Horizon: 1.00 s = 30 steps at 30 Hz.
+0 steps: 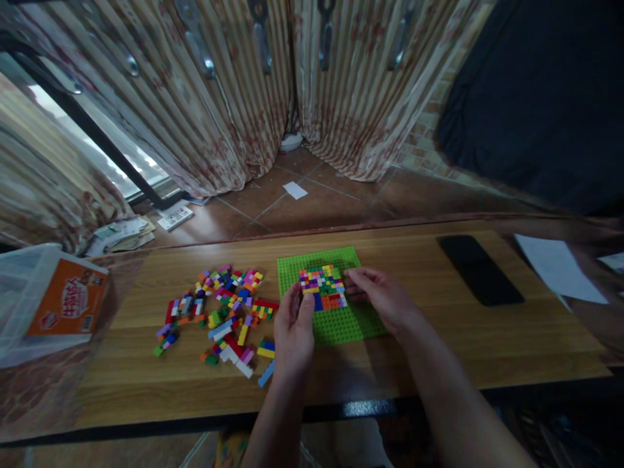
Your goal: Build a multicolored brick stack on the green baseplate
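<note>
A green studded baseplate (pixel 336 333) lies on the wooden table, and a multicoloured block of toy bricks (pixel 324 286) sits over its middle. My left hand (pixel 295 325) is at the block's left side, thumb and fingers apart, with the thumb by its lower left corner. On the opposite side, my right hand (pixel 375 292) has its fingers stretched toward the block's right edge. I see nothing held in either hand. Whether the fingertips touch the block I cannot tell. Left of the plate spreads a heap of loose toy bricks (pixel 227 296) in many colours.
A black phone-like slab (pixel 480 270) lies on the table (pixel 400 250) at the right, near a white paper sheet (pixel 560 268). A clear plastic bin (pixel 19 286) with an orange label stands off the left end. Curtains (pixel 234 130) hang beyond the tiled floor.
</note>
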Each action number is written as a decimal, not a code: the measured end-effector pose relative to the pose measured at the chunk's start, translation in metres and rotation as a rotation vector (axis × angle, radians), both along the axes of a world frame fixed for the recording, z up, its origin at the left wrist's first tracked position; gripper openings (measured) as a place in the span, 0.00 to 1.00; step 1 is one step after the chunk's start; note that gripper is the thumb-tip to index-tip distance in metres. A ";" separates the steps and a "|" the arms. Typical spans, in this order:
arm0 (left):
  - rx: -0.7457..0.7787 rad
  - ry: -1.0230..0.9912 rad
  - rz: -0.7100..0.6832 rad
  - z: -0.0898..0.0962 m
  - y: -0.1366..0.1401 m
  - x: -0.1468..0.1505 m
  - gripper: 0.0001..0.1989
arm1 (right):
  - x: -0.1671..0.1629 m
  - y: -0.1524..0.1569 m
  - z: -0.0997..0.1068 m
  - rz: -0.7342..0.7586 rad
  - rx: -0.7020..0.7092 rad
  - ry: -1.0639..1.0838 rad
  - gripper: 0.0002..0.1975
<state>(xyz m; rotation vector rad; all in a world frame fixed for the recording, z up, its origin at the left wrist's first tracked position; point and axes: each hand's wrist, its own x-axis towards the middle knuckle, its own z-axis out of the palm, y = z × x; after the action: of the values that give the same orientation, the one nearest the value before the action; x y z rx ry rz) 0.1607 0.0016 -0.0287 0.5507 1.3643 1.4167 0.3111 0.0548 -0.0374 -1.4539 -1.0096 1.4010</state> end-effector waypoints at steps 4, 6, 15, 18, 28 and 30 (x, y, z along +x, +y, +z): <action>-0.032 0.050 -0.056 0.004 0.001 0.005 0.19 | 0.003 0.000 -0.005 -0.041 0.014 -0.025 0.16; -0.028 0.101 -0.069 0.002 0.004 0.007 0.20 | 0.004 0.002 -0.009 -0.054 0.018 -0.036 0.16; 0.013 0.148 -0.111 -0.012 0.016 0.009 0.20 | 0.009 0.011 -0.014 -0.062 0.099 -0.143 0.19; 0.015 0.126 -0.029 -0.008 0.012 0.003 0.19 | 0.009 0.008 -0.012 -0.102 0.117 -0.135 0.18; 0.261 0.012 0.231 0.022 -0.014 0.020 0.09 | 0.001 -0.001 0.011 -0.375 0.271 -0.095 0.15; 0.328 0.091 0.145 0.027 -0.029 0.038 0.09 | -0.006 -0.004 0.017 -0.401 0.315 -0.102 0.13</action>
<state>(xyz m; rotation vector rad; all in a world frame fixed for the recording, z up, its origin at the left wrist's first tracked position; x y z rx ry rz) 0.1987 -0.0270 -0.0012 0.7485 1.2694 1.7691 0.3050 0.0504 -0.0205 -1.4043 -0.8929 0.8482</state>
